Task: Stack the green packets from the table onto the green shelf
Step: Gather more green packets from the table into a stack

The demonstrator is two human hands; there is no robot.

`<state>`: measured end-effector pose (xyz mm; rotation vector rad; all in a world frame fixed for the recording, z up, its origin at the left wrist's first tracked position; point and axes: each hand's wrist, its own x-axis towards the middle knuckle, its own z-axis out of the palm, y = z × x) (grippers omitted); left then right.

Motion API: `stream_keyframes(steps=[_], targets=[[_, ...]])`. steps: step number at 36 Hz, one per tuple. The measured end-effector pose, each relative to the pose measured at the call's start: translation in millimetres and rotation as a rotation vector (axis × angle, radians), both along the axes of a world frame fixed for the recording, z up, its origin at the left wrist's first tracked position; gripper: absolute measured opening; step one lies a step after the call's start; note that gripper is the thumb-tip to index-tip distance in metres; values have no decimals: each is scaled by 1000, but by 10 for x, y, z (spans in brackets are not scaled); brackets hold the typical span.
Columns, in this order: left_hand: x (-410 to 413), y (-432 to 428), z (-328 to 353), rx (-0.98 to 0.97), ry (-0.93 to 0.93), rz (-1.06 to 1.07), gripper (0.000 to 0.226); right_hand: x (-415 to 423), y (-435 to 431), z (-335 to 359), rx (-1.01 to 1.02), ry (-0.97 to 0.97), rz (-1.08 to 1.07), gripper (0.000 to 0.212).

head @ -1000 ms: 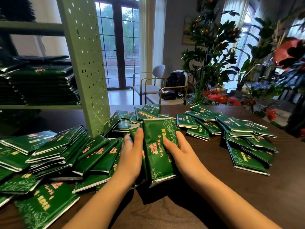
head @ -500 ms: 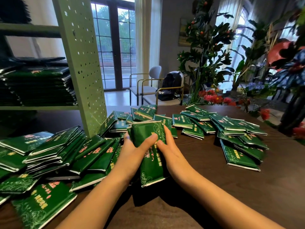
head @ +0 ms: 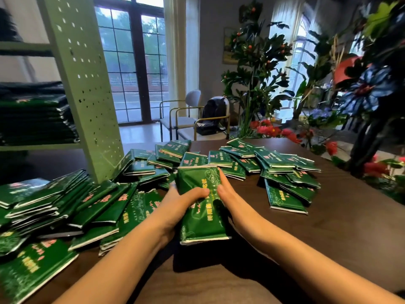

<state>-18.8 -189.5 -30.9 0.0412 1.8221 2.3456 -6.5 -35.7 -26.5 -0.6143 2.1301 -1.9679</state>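
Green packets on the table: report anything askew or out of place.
The loose packets lie in untidy, overlapping heaps at mixed angles, and a few lean against the shelf's perforated upright. The stack on the shelf lies flat and even by contrast. None looks torn.

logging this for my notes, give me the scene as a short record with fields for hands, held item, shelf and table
left hand: grips the held bundle's left side, thumb across its front
right hand: grips its right side
held bundle: green packets, between both hands
green shelf: at left, perforated upright
stacked packets: piled on the shelf board
loose packets: scattered left and right of the hands
wooden table: carries the loose packets
task state: many packets not yet shelved
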Motion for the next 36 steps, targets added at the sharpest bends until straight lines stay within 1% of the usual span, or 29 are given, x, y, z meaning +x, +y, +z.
stream_keyframes(steps=[1,4,5,6,8,12,13,15,16,18,21,23,24,27,29,31,34,36], targets=[[11,58,-14,7,5,-2,79,34,90,3,24,18,4,65],[-3,149,-34,30,-1,28,95,-2,271,62,48,58,14,38],[-13,191,-37,37,1,43,98,-26,332,76,65,76,-15,31],[-25,225,-31,42,-3,52,100,-79,392,59,109,119,-66,29],[-34,299,-11,62,-20,60,96,-179,548,26,295,267,-204,32],[-108,381,-4,101,-41,67,71,-446,899,27,744,525,-428,32],[-140,404,-2,103,-46,73,70,-524,984,40,865,578,-466,32],[-220,435,1,94,-53,94,72,-688,1138,62,1125,652,-513,34],[-263,449,5,91,-50,109,68,-770,1206,75,1235,672,-523,36],[-347,473,21,91,-48,132,59,-916,1309,105,1366,660,-529,39],[-426,481,6,98,-50,128,67,-1108,1379,130,1423,570,-566,42],[-437,451,-13,105,-72,116,57,-1223,1396,148,1416,517,-591,44],[-430,427,-37,115,-87,112,56,-1275,1397,159,1406,500,-598,44],[-408,366,-106,136,-110,89,85,-1407,1381,206,1388,460,-620,44],[-393,363,-118,130,-105,87,95,-1498,1380,214,1381,417,-620,47],[-398,366,-118,131,-108,87,106,-1585,1375,195,1369,316,-597,55],[-404,367,-110,133,-118,77,108,-1660,1362,139,1343,111,-563,67],[-395,368,-100,138,-123,68,104,-1662,1336,101,1363,60,-559,72]])
